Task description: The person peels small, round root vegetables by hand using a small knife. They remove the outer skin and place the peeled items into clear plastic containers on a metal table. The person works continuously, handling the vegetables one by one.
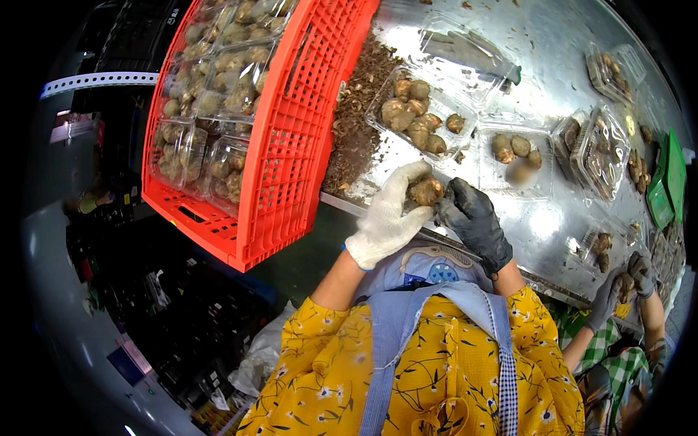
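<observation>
My left hand [390, 216], in a white glove, holds a small brown taro [425, 191] above the table's near edge. In a black glove, my right hand [474, 220] has its fingers bent and pressed to the taro's right side; whether they pinch a bit of skin is hidden. Beyond the hands, an open clear plastic box [374, 116] contains several taros [407, 109]. To its right, a second clear box [542, 183] holds a few more. One spot beside them is blurred.
At left stands a red plastic crate [283, 138] packed with taro boxes. Brown peelings [356, 109] lie beside it on the metal table [552, 43]. Filled clear boxes [602, 156] and a green tray [676, 174] are at right, where a co-worker's gloved hands [607, 294] work close by.
</observation>
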